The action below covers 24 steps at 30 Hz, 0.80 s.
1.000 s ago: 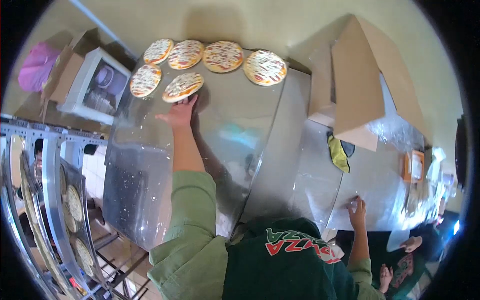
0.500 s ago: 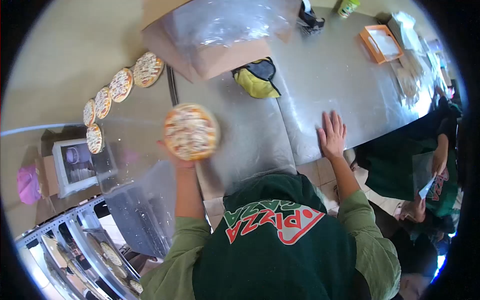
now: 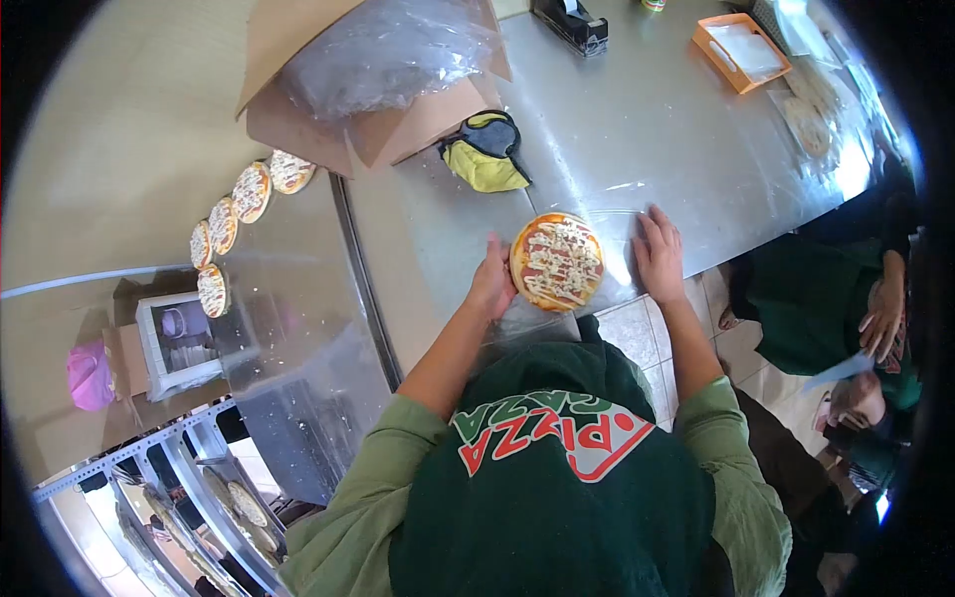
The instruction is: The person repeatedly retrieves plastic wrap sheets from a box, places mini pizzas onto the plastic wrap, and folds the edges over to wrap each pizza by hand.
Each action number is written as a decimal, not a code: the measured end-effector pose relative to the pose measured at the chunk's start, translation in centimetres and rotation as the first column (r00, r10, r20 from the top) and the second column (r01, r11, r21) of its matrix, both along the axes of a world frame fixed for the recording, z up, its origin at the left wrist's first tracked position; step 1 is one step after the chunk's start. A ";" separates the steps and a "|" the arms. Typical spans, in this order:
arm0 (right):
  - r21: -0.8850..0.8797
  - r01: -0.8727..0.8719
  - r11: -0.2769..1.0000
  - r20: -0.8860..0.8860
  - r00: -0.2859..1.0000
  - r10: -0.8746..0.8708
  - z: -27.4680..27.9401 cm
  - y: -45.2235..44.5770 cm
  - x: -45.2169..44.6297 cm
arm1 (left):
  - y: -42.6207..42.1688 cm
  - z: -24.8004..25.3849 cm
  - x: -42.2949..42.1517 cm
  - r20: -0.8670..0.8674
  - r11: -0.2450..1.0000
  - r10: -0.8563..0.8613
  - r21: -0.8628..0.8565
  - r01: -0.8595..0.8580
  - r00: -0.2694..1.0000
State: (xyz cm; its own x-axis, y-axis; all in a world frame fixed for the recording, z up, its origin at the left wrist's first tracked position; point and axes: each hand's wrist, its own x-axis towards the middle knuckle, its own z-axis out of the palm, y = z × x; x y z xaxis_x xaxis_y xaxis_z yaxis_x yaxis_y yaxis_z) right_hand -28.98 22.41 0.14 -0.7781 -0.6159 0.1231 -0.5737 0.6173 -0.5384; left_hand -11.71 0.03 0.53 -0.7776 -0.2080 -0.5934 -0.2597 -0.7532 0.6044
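My left hand (image 3: pixel 492 280) holds a small round pizza (image 3: pixel 557 262) by its left edge, topped with grated cheese and white sauce lines. The pizza is just above the metal table's near edge, in front of my apron. To its right, my right hand (image 3: pixel 661 257) rests on the table edge with fingers stretched out and nothing visible in them. A thin clear plastic sheet or bag (image 3: pixel 619 211) seems to lie between the pizza and that hand; its outline is faint.
Several more pizzas (image 3: pixel 252 192) line the left. Beyond stand a cardboard box (image 3: pixel 438 119) of clear plastic, a yellow-and-black cloth item (image 3: pixel 485 159), a tape dispenser (image 3: pixel 572 28) and an orange tray (image 3: pixel 741 55). A metal rack (image 3: pixel 189 478) is lower left; a co-worker (image 3: pixel 826 289) is right.
My left hand has carried the pizza from the left across to the right, close to my right hand. My right hand has stayed at the table edge, its fingers now less spread.
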 end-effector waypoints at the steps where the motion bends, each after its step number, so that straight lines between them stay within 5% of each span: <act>1: 0.062 0.029 0.998 -0.082 0.996 -0.024 0.5 -0.2 0.5 | -0.7 0.2 0.7 0.171 0.997 0.002 -0.078 0.011 0.985; 4: 0.099 0.159 0.982 -0.359 0.927 -0.114 3.7 -2.7 3.6 | -2.8 1.1 2.9 0.270 0.895 -0.017 -0.424 0.135 0.963; 6: 0.081 -0.064 0.995 -0.112 0.991 0.073 4.7 -5.1 6.6 | -5.6 1.7 4.3 0.393 0.657 -0.072 -0.673 0.340 0.917; 7: 0.026 -0.277 0.961 0.236 0.935 0.263 4.5 -7.2 8.2 | -6.8 1.9 4.8 0.455 0.494 -0.083 -0.754 0.434 0.886; 8: 0.005 -0.397 0.918 0.056 0.916 0.397 3.6 -8.5 11.8 | -7.4 1.8 5.4 0.424 0.249 0.026 -0.880 0.405 0.905; 10: -0.034 -0.713 0.700 0.047 0.699 0.714 4.2 -11.6 16.2 | -8.3 1.3 6.3 0.267 -0.290 0.194 -0.903 0.315 0.944; 14: 0.180 -0.813 0.554 -0.052 0.555 0.830 -0.8 -13.9 21.7 | -9.1 0.3 6.7 0.504 -0.215 0.095 -0.832 0.512 0.858; 17: 0.182 -0.794 0.580 0.017 0.593 0.805 -0.1 -13.6 21.3 | -9.8 -1.0 6.2 0.451 -0.136 0.057 -0.880 0.455 0.891; 18: 0.033 -0.697 0.716 0.080 0.716 0.693 0.2 -13.0 21.0 | -10.1 -0.4 5.8 0.437 0.229 0.008 -0.876 0.424 0.899; 20: -0.225 -0.382 0.896 0.273 0.858 0.435 1.0 -10.9 20.2 | -10.5 1.3 5.1 0.375 0.825 -0.062 -0.502 0.259 0.925; 22: -0.344 0.096 0.934 0.586 0.800 0.134 2.5 -8.0 18.5 | -8.6 0.7 4.9 0.238 0.782 0.050 -0.614 0.110 0.970; 24: -0.427 0.511 0.746 0.767 0.642 -0.001 2.1 -5.5 17.5 | -5.6 0.1 4.6 0.086 0.705 0.147 -0.707 -0.044 0.985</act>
